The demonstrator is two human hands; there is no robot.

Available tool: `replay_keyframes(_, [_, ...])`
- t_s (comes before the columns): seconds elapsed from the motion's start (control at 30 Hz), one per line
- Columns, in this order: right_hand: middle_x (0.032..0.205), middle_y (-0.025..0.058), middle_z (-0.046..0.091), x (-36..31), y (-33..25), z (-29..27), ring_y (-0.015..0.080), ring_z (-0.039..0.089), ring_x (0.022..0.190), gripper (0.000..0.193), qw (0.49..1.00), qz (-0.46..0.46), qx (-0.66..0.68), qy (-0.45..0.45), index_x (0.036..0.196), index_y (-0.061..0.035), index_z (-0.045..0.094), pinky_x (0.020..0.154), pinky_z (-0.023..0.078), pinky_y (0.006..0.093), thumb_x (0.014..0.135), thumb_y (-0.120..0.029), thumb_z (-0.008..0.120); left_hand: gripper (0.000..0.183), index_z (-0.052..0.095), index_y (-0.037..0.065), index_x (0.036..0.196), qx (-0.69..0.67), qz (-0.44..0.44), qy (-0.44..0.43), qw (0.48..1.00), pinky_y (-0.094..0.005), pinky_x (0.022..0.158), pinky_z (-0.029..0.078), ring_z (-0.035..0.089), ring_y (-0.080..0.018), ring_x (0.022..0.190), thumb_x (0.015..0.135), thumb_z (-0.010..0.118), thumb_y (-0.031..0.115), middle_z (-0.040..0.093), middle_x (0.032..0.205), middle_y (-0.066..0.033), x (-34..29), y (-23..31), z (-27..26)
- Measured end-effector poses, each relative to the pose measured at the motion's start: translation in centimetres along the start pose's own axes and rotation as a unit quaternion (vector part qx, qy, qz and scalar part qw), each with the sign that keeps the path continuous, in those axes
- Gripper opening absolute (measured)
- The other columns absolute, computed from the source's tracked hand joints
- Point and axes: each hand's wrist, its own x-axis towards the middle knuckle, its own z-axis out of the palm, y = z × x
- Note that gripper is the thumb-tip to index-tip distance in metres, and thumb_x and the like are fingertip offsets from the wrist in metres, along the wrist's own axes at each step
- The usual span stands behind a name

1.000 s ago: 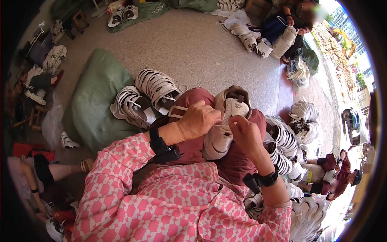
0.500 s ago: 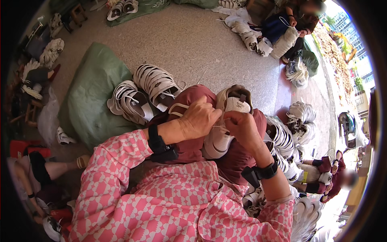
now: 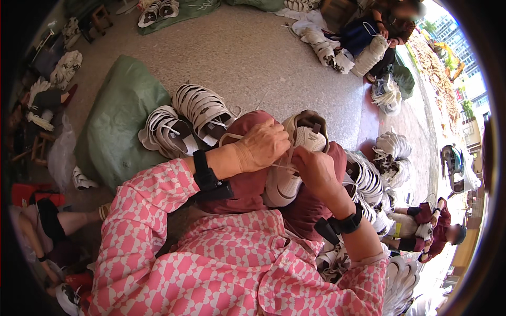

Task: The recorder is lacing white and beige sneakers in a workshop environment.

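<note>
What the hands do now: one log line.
left hand: at lace; right hand: at lace; grip: unclear; pale shoe: between thighs; nested shoes: left

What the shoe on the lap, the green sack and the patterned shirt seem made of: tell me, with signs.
Shoe: matte leather or synthetic upper, I can't tell which; its pale toe shows tiny perforation-like dots.
Green sack: probably woven plastic or coated cloth, faintly shiny, given its broad creases and soft highlights.
Patterned shirt: thin, dull cloth, perhaps cotton or a blend; it falls in soft folds.

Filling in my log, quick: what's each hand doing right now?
Left hand: closed, apparently pinching a pale lace above the shoe.
Right hand: closed, apparently pinching lace too.
</note>
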Motion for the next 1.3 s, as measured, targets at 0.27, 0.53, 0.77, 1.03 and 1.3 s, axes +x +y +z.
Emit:
replay_keyframes(0.27, [0.074, 0.0133, 0.062, -1.7, 0.3, -5.4, 0.0335, 0.064, 0.068, 0.009, 0.994, 0.012, -0.013, 0.108, 0.09, -0.0076, 0.065, 0.058, 0.048, 0.0415, 0.086, -0.015, 0.065, 0.06, 0.049, 0.01, 0.117, -0.122, 0.067, 0.103, 0.985, -0.042, 0.103, 0.041, 0.048, -0.0305, 0.123, 0.063, 0.076, 0.005, 0.049, 0.128, -0.0093, 0.9, -0.6, -1.9])
replay_keyframes(0.53, [0.088, 0.0061, 0.058, 0.3, -0.5, 0.9, 0.0272, 0.064, 0.075, 0.012, 0.982, -0.136, 0.004, 0.131, 0.088, -0.0088, 0.068, 0.061, 0.051, 0.0391, 0.077, -0.008, 0.069, 0.034, 0.06, 0.009, 0.094, -0.152, 0.103, -0.049, 0.982, -0.0382, 0.095, 0.045, 0.051, -0.0284, 0.111, 0.064, 0.075, 0.01, 0.057, 0.107, -0.0047, 2.6, -2.7, -3.0])
replay_keyframes(0.77, [0.086, 0.0093, 0.054, -0.8, 0.2, -3.6, 0.0298, 0.06, 0.077, 0.009, 0.971, -0.154, -0.144, 0.114, 0.084, -0.0061, 0.06, 0.065, 0.048, 0.0398, 0.076, -0.009, 0.062, 0.031, 0.06, 0.01, 0.087, -0.194, 0.081, -0.052, 0.976, -0.0375, 0.093, 0.045, 0.05, -0.0263, 0.108, 0.063, 0.079, 0.019, 0.059, 0.097, -0.0034, 2.3, -2.6, -2.8])
replay_keyframes(1.03, [0.115, 0.0132, 0.063, -0.9, 2.3, -3.3, 0.023, 0.065, 0.089, 0.027, 0.606, 0.118, 0.781, -0.097, 0.093, 0.0007, 0.059, 0.081, 0.052, 0.0349, 0.098, -0.021, 0.044, 0.045, 0.065, 0.011, 0.096, -0.094, 0.016, 0.024, 0.995, -0.0397, 0.095, 0.043, 0.046, -0.0275, 0.111, 0.061, 0.083, 0.031, 0.055, 0.107, -0.0044, 1.5, 1.3, -1.5])
replay_keyframes(1.3, [0.11, 0.0205, 0.062, -4.3, 10.4, -5.6, 0.0306, 0.059, 0.106, 0.023, 0.37, -0.002, 0.916, 0.156, 0.091, 0.0051, 0.057, 0.106, 0.04, 0.0466, 0.093, -0.009, 0.039, 0.019, 0.068, 0.01, 0.076, -0.161, 0.006, 0.0, 0.987, -0.0387, 0.099, 0.039, 0.042, -0.0278, 0.116, 0.069, 0.077, 0.025, 0.055, 0.108, -0.0016, 1.7, 0.7, -0.8])
